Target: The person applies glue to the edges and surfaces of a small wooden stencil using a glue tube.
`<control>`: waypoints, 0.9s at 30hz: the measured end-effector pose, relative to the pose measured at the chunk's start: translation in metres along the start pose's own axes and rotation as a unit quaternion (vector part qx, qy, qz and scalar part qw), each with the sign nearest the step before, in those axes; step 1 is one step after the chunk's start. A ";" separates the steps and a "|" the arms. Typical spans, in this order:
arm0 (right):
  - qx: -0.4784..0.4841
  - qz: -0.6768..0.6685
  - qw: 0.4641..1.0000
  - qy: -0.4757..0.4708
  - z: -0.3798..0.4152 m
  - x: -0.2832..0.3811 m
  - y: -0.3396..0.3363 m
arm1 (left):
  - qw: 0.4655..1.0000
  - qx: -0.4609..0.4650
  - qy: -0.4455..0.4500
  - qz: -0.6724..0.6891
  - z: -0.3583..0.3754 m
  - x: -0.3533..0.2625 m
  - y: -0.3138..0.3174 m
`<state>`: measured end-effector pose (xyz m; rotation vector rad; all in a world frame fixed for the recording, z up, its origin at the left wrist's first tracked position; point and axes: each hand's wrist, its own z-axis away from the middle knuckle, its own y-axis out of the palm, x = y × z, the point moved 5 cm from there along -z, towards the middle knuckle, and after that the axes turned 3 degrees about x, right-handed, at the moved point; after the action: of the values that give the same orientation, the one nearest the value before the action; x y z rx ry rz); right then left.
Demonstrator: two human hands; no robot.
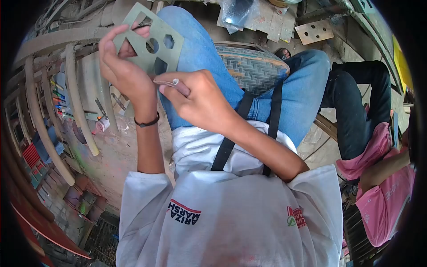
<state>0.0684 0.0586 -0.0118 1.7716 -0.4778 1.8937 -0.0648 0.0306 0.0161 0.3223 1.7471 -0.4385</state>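
My left hand (122, 71), with a black band on its wrist, grips a flat grey-green template plate (153, 44) with triangle, round and hexagon cut-outs, held up over my left knee. My right hand (195, 100) is closed around a thin pen-like tool (167, 82) whose pale tip sits at the plate's lower edge, close to my left palm. I am seated in blue jeans (200, 49) and a white shirt.
Curved wooden strips (78, 107) and small markers lie on the floor at left. A woven seat (253, 66) shows between my knees. A person in a pink shirt and black trousers (378, 178) sits at right. A wooden piece with holes (313, 31) lies beyond.
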 end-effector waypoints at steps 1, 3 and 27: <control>0.000 -0.016 1.000 -0.014 -0.002 0.005 0.000 | 1.000 0.013 0.010 -0.011 -0.002 -0.003 0.002; 0.039 0.016 0.998 0.038 0.002 -0.004 -0.006 | 1.000 0.006 -0.007 0.013 -0.002 0.000 -0.004; 0.072 0.320 0.912 -0.246 -0.004 0.018 -0.011 | 0.796 0.318 -0.499 0.123 -0.013 0.058 0.013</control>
<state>0.0710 0.0719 0.0045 2.4141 -1.2616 1.8826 -0.0831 0.0471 -0.0398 0.6409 0.4660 -0.8173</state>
